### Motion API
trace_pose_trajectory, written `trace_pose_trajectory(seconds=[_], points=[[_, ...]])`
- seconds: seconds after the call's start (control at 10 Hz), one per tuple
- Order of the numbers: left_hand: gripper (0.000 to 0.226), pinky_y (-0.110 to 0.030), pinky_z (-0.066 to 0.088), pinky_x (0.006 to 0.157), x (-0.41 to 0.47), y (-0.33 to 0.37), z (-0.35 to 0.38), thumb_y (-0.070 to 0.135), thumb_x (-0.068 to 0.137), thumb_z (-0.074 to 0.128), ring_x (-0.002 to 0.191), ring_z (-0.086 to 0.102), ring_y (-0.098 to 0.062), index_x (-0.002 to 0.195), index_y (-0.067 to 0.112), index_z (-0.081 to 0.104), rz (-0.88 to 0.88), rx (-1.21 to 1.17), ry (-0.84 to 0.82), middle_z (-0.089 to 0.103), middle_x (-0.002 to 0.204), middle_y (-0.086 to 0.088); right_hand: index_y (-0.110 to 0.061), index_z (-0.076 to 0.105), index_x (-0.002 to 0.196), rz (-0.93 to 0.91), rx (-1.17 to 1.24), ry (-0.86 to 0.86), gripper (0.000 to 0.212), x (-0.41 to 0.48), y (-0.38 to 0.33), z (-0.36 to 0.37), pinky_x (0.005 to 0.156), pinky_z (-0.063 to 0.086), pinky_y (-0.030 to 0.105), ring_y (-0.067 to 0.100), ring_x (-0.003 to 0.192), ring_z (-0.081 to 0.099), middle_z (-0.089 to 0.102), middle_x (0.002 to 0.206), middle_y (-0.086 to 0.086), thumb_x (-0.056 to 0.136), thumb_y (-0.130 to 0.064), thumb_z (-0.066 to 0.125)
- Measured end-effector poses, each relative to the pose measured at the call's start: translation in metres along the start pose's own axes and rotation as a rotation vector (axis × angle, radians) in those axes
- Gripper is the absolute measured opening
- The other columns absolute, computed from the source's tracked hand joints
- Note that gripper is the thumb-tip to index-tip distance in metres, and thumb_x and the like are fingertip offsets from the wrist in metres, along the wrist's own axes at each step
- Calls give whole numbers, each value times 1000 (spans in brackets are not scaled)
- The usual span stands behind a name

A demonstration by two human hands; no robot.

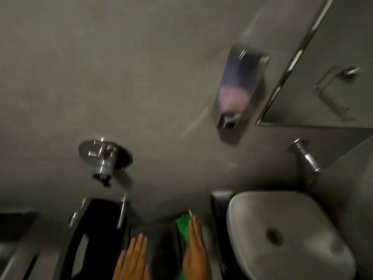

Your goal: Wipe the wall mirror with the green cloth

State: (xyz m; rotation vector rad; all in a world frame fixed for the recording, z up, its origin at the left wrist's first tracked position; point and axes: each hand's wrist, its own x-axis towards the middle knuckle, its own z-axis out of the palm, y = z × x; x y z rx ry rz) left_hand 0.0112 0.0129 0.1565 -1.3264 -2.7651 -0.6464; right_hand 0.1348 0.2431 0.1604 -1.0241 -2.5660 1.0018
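We find the whole view blurred and tilted. The cloth (182,229) is bright green and crumpled, one only, lying just left of the basin (286,235) and reaching down to the bottom edge. The right hand (194,251) lies against the cloth's right side, fingers straight and pressed together; we cannot tell whether it grips the cloth or only touches it. The left hand (134,259), further left of the basin, has its fingers straight and slightly spread, holding nothing, over a dark object we cannot identify. We count two hands. The mirror (331,63), one, hangs above the basin at upper right, with a bright strip along its left edge; a metal bracket shows in its glass. We count one tap (306,156) directly above the basin, one dispenser (239,91) with pink fluid up and to the left of it, and one round chrome valve (105,156) well to the left. Cloth and mirror are well apart
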Motion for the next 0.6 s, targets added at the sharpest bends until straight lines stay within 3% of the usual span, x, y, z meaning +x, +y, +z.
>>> trace_pose_trajectory(seconds=[0.1, 0.2, 0.3, 0.4, 0.5, 0.6], points=[[76, -27, -2, 134, 9, -13, 39, 47, 113, 7, 173, 5, -12, 171, 8, 38, -211, -77, -316, 43, 171, -4, 2, 9, 165, -64, -192, -191, 71, -3, 17, 88, 134, 11, 35, 21, 164, -2, 5, 177, 16, 96, 4, 26], [77, -28, -6, 132, -26, -39, 92, 47, 109, 14, 171, 20, -23, 166, 7, 48, -303, -35, -398, 33, 174, -6, -7, 3, 168, 54, -190, -301, 74, -14, 42, 137, 134, 3, 28, 20, 165, -3, -10, 176, 5, 99, -1, 30], [81, -31, -14, 137, -43, -67, 157, 51, 102, 6, 169, -10, -16, 176, 18, 7, -362, -40, -466, 0, 185, 2, -7, 9, 168, 146, -213, -276, 78, 4, 84, 210, 135, 3, 31, 24, 166, 2, -5, 177, 7, 98, 9, 40], [75, -39, -6, 137, -46, -81, 192, 46, 107, 15, 167, -11, -16, 176, 18, 6, -350, -23, -520, 2, 186, -1, -5, 10, 167, 156, -255, -354, 78, 24, 103, 249, 135, 3, 32, 27, 166, 2, -1, 178, 12, 97, 11, 41], [73, -46, 5, 141, -48, -98, 221, 38, 109, 28, 173, 4, -22, 177, 13, 19, -353, -55, -524, 15, 187, -7, -7, 7, 168, 118, -306, -376, 74, 52, 122, 293, 135, 8, 43, 29, 166, 2, 0, 178, 12, 108, -17, 48], [73, -48, 8, 141, -53, -101, 227, 38, 109, 27, 174, 10, -25, 177, 12, 20, -330, -58, -528, 17, 187, -8, -11, 4, 169, 58, -434, -381, 84, 54, 126, 306, 135, 9, 47, 28, 166, 2, 0, 179, 10, 107, -47, 48]])
